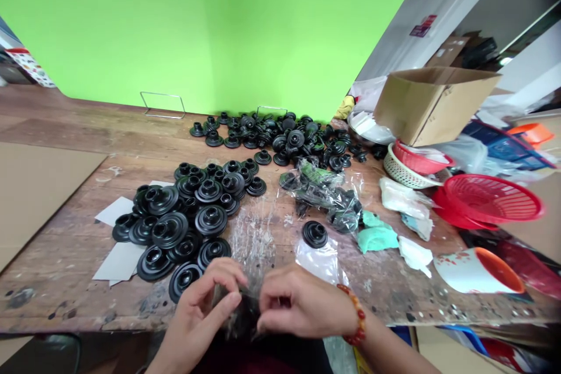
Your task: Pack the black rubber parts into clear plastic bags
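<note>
My left hand (199, 307) is at the front edge of the table, its fingers curled round a clear plastic bag (243, 312) with something dark in it. From the other side my right hand (302, 301), with a beaded bracelet at the wrist, pinches the same bag. The dark content is blurred and partly hidden by the fingers. Left of the hands lies a heap of black stepped round discs with raised hubs (210, 220). One more black disc (314, 234) lies beyond my right hand, by a flat clear bag (322, 260).
Small black hubbed parts (289, 137) are heaped at the back before a green panel (197, 29). Filled plastic bags (324, 193) lie right of centre. Farther right are a red basket (495, 198), a cardboard box (421, 108) and a white-and-orange container (477, 270). Grey cards (114, 262) lie left.
</note>
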`<act>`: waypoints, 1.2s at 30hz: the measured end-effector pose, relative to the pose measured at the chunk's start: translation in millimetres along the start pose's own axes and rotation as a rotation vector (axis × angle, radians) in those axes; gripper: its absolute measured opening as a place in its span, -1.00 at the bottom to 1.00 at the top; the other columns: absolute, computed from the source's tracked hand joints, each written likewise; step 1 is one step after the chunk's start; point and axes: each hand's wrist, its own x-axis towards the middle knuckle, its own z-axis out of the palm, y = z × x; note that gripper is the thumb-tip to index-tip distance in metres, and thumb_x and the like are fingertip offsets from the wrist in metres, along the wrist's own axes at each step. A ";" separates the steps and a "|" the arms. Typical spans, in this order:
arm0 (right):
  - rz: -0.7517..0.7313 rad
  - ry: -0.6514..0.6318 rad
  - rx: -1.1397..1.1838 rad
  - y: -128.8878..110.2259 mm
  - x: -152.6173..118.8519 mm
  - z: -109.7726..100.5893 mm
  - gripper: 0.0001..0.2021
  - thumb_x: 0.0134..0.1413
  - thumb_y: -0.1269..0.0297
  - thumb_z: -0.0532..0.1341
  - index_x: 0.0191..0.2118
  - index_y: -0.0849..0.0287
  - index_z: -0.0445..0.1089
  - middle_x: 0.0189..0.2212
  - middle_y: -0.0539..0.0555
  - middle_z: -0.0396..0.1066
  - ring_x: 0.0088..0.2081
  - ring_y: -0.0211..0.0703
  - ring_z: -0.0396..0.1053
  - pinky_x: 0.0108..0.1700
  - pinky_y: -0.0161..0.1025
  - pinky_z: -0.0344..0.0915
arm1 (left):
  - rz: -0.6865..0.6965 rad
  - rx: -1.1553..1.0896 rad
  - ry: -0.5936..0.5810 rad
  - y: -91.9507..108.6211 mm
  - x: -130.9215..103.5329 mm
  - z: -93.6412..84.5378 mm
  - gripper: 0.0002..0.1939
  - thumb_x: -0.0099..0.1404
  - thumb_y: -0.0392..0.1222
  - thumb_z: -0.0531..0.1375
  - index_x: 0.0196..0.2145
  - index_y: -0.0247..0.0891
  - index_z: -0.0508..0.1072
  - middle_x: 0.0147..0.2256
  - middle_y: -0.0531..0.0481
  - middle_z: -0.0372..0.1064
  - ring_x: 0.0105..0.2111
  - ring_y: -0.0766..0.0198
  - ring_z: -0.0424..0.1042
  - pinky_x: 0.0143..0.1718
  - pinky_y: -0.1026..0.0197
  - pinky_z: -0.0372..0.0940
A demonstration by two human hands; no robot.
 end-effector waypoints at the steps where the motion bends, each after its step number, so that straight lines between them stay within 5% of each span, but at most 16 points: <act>1: -0.045 -0.005 -0.067 -6.1 -0.4 -1.6 -0.82 0.07 0.29 0.29 -0.49 0.19 0.33 -0.54 -0.09 0.25 -0.45 -0.35 0.23 -0.37 -0.39 0.16 | 0.029 0.084 0.057 2.4 1.2 -0.3 -0.85 0.26 -0.13 0.21 -0.45 -0.18 0.45 -0.17 -0.10 0.40 -0.02 0.06 0.31 0.03 0.13 0.15; 4: -0.013 0.254 -0.110 -18.2 2.1 -12.4 -0.75 0.18 0.29 0.18 -0.52 0.19 0.32 -0.55 -0.06 0.27 -0.46 -0.32 0.25 -0.37 -0.35 0.18 | 0.023 0.172 0.316 3.0 4.0 5.9 -0.92 0.26 -0.12 0.20 -0.36 -0.13 0.44 0.02 -0.08 0.26 0.09 0.05 0.23 0.10 0.11 0.10; 7: 0.048 0.584 -0.025 -17.9 4.6 -39.7 -0.77 0.21 0.21 0.14 -0.44 0.17 0.33 -0.55 -0.05 0.30 -0.53 -0.31 0.27 -0.46 -0.35 0.22 | -0.021 0.079 0.423 -7.8 3.5 12.8 -0.88 0.25 -0.09 0.21 -0.25 -0.10 0.41 -0.04 -0.05 0.29 0.07 0.11 0.27 0.10 0.15 0.15; 11: -0.004 0.948 -0.017 4.5 -1.0 -100.5 -0.78 0.19 0.10 0.14 -0.33 0.16 0.29 -0.45 -0.01 0.40 -0.43 -0.26 0.42 -0.31 -0.26 0.38 | -0.109 0.006 0.368 -22.8 -1.0 14.1 -0.83 0.23 -0.06 0.24 -0.24 -0.13 0.41 -0.10 -0.02 0.34 0.04 0.15 0.29 0.11 0.22 0.16; 15: 0.222 1.113 -0.180 40.8 -14.2 -148.2 -0.71 0.07 0.03 0.19 -0.41 0.19 0.28 -0.55 0.03 0.39 -0.57 -0.21 0.36 -0.46 -0.23 0.33 | -0.192 0.023 0.297 -24.2 -2.4 15.5 -0.81 0.22 -0.03 0.24 -0.25 -0.15 0.43 -0.14 -0.02 0.39 -0.04 0.16 0.35 0.04 0.26 0.22; 20: 0.224 1.266 -0.460 48.7 -33.2 -134.4 -0.76 0.02 0.17 0.26 -0.24 0.21 0.34 -0.31 0.12 0.40 -0.47 -0.20 0.30 -0.34 -0.18 0.24 | -0.257 0.055 0.218 -23.9 0.6 17.6 -0.77 0.21 0.01 0.24 -0.26 -0.17 0.45 -0.25 -0.02 0.43 -0.17 0.18 0.40 -0.11 0.29 0.29; 22: 0.184 1.233 -0.681 41.2 -41.1 -112.2 -0.85 0.13 0.21 0.20 -0.26 0.18 0.32 -0.32 0.09 0.36 -0.42 -0.19 0.27 -0.32 -0.20 0.21 | -0.257 0.067 0.219 -25.0 1.4 17.9 -0.76 0.20 0.01 0.25 -0.25 -0.17 0.45 -0.27 -0.02 0.43 -0.20 0.17 0.40 -0.12 0.28 0.29; 26: 0.325 0.635 -0.811 41.9 -53.9 -64.7 -0.78 0.21 0.23 0.16 -0.45 0.15 0.26 -0.49 0.01 0.31 -0.46 -0.19 0.26 -0.39 -0.25 0.15 | -0.257 0.083 0.219 -25.2 2.4 19.4 -0.76 0.18 0.01 0.26 -0.27 -0.18 0.46 -0.29 -0.02 0.43 -0.22 0.16 0.41 -0.14 0.25 0.29; 28: 0.412 0.497 -0.832 55.0 -57.9 -46.1 -0.84 0.14 0.23 0.25 -0.37 0.16 0.29 -0.40 0.03 0.35 -0.41 -0.15 0.32 -0.37 -0.24 0.18 | -0.258 0.096 0.213 -24.3 2.8 20.4 -0.77 0.19 0.01 0.25 -0.27 -0.17 0.45 -0.29 -0.02 0.43 -0.22 0.15 0.41 -0.16 0.26 0.29; 33: 0.430 0.557 -0.872 88.4 -61.6 -24.8 -0.97 0.22 0.41 0.13 -0.26 0.17 0.30 -0.26 0.09 0.35 -0.28 -0.11 0.38 -0.25 -0.22 0.27 | -0.251 0.094 0.217 -22.9 3.3 22.2 -0.77 0.19 0.02 0.24 -0.29 -0.18 0.46 -0.31 -0.03 0.44 -0.23 0.15 0.40 -0.20 0.26 0.29; 36: 0.410 0.601 -0.863 90.8 -61.4 -22.4 -0.85 0.27 0.44 0.03 -0.32 0.17 0.29 -0.32 0.09 0.35 -0.27 -0.11 0.37 -0.21 -0.21 0.28 | -0.244 0.073 0.230 -22.6 2.5 22.9 -0.77 0.17 0.02 0.25 -0.31 -0.18 0.47 -0.33 -0.01 0.44 -0.25 0.17 0.40 -0.21 0.27 0.30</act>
